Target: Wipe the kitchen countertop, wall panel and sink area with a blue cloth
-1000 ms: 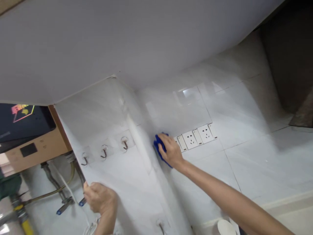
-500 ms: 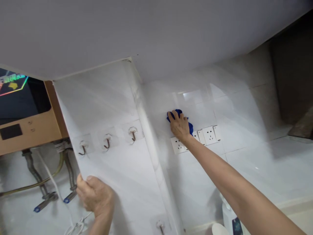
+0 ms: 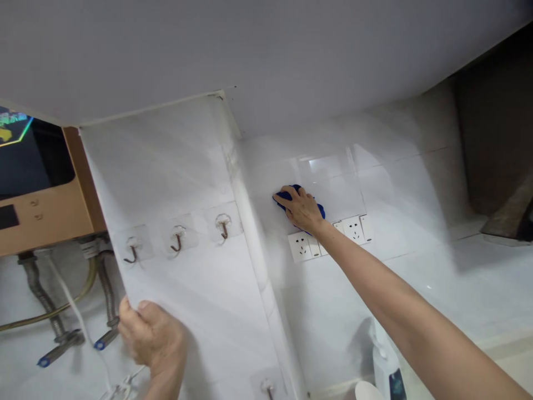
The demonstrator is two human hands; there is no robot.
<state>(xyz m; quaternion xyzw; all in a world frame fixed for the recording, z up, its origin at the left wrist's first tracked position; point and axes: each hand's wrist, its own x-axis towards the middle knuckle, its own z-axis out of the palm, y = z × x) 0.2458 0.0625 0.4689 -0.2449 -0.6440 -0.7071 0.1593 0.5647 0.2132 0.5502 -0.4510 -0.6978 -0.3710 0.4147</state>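
Note:
My right hand (image 3: 303, 211) presses a blue cloth (image 3: 291, 195) flat against the white tiled wall (image 3: 400, 183), just above a row of white sockets and switches (image 3: 328, 240). The arm reaches up from the lower right. My left hand (image 3: 150, 338) grips the outer edge of a white tiled column (image 3: 183, 183) at lower left, fingers curled round the corner. Three clear stick-on hooks (image 3: 177, 240) sit on the column face above that hand.
A wall water heater (image 3: 37, 189) hangs at left, with metal pipes and blue-handled valves (image 3: 66, 328) below it. A white ceiling spans the top. A white spray bottle (image 3: 385, 361) stands at the bottom right, and a dark hood (image 3: 499, 139) fills the right edge.
My right hand went with the cloth from beside the sockets up to the tile above them, then slid a little left. My left hand stayed on the column edge.

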